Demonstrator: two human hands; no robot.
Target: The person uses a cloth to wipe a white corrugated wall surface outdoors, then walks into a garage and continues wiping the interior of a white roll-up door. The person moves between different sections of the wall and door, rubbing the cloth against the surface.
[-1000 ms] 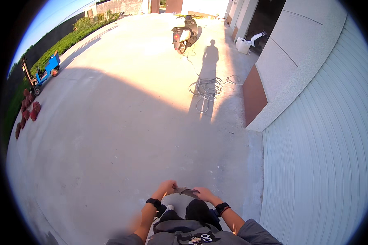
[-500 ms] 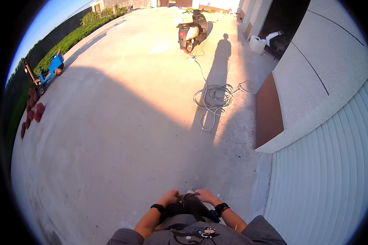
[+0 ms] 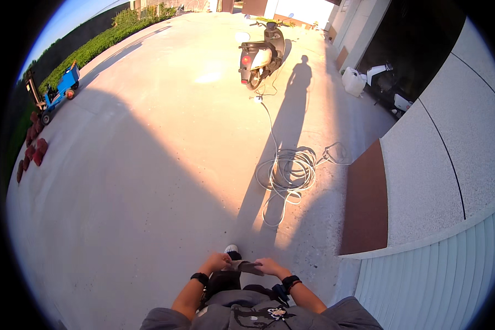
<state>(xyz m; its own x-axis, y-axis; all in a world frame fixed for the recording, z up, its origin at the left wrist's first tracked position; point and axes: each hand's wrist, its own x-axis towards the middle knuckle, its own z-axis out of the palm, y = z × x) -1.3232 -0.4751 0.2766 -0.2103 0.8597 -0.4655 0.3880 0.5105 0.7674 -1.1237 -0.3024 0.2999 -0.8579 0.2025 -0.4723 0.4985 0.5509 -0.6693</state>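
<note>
"Checking hand state: what is gripped?"

"Left hand (image 3: 219, 260) and right hand (image 3: 267, 266) each pinch one end of a flat grey-brown strip (image 3: 244, 266), held before the body. Material unclear."

"Progress?"

"Both ends gripped; remainder not determinable."

"Surroundings?"

"Ahead: smooth concrete (image 3: 148, 209), looped pale cable (image 3: 312, 175). Right: ribbed panel (image 3: 429, 286)."

That left hand (image 3: 218, 260) has open ground (image 3: 121, 187) beside it; ahead, a coiled cord (image 3: 283, 168) lies in the way, a scooter (image 3: 264, 55) beyond, a wall (image 3: 418, 170) rightward.
</note>
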